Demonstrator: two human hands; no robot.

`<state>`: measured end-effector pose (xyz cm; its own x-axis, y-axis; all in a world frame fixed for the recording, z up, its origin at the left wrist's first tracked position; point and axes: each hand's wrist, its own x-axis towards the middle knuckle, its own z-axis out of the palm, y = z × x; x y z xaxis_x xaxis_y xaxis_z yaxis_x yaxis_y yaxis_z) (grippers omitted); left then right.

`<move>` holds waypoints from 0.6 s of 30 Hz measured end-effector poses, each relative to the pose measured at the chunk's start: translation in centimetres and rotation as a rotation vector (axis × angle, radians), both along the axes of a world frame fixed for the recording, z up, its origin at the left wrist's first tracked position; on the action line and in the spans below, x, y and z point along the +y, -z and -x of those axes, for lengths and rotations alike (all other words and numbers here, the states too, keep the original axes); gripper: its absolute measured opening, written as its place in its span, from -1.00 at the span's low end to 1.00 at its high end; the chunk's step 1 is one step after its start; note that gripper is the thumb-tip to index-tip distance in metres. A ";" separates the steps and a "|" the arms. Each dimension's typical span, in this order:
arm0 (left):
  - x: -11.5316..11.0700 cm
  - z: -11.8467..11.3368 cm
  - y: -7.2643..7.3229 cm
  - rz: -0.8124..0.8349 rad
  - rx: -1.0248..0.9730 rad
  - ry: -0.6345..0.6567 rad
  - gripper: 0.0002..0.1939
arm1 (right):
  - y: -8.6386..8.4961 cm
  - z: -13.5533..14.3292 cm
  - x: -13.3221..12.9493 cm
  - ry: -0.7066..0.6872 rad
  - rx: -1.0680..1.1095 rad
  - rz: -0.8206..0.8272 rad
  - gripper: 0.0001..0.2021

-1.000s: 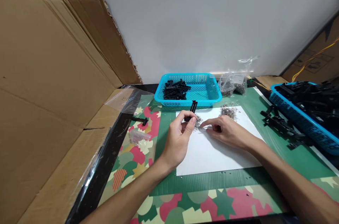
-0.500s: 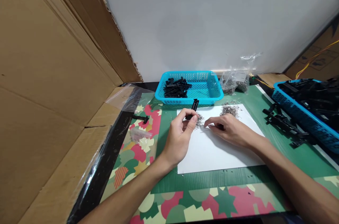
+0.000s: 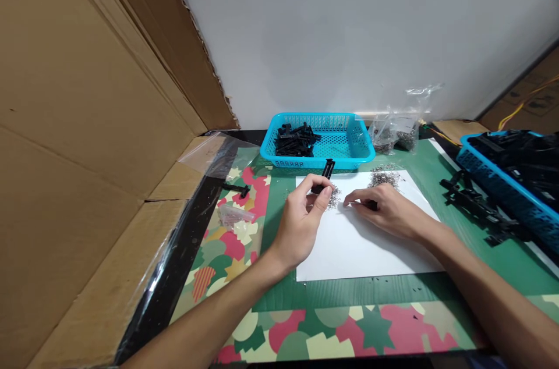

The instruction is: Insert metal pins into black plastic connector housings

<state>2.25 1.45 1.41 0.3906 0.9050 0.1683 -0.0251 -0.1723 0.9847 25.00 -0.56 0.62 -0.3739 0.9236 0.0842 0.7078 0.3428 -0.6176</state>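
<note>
L hand (image 3: 301, 220) over L part of white sheet (image 3: 345, 258). Thumb + fingertips pinched on slim blk part (image 3: 329, 169); its far end sticks up past the fingers, tilted, seen against front wall of blue basket (image 3: 318, 164). Near end hidden by fingers.

R hand (image 3: 386, 209) low over same sheet, to R of L hand, the two apart. Index reaches twd L hand, other fingers curled under. Dark bit shows beneath them; can't tell what it is or if it's gripped. Tip gap too small to read.

Small pile of tiny metal pcs (image 3: 335, 198) on sheet, betw. the hands, just beyond L thumb. Bigger metal heap (image 3: 384, 176) at sheet's far edge, behind R hand.

Blue basket: blk parts (image 3: 296, 141) jumbled at its L end. Clear bags (image 3: 407, 137) w/ metal bits stand just R of it. Second basket (image 3: 480, 166) at far R, heaped w/ blk pcs; loose blk pcs (image 3: 476, 206) on green mat (image 3: 332, 296) beside it. View's L: single blk pc (image 3: 237, 188), small clear bag (image 3: 236, 215) nearer, cardboard (image 3: 87, 153) along the side.
</note>
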 end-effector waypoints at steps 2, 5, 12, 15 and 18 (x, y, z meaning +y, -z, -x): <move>-0.1 0.0 -0.1 0.001 0.008 0.000 -0.80 | 0.2 0.0 0.0 0.007 0.001 0.001 -0.66; -0.2 0.0 -0.3 0.000 0.024 0.001 -0.80 | 0.3 0.1 0.1 0.008 -0.005 -0.008 -0.63; -0.2 0.0 -0.4 -0.013 0.014 0.000 -0.81 | 0.3 -0.1 0.1 -0.011 -0.016 -0.041 -0.63; -0.1 0.0 -0.4 -0.012 0.010 -0.001 -0.81 | 0.6 -0.3 0.2 -0.010 -0.043 -0.055 -0.63; -0.2 0.0 -0.5 -0.012 0.018 0.001 -0.80 | 0.7 -0.4 0.2 0.005 -0.043 -0.048 -0.65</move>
<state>2.26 1.27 1.93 0.3948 0.9025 0.1718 -0.0072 -0.1839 0.9829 25.36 -0.35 -0.12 -0.3733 0.9208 0.1126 0.7351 0.3677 -0.5695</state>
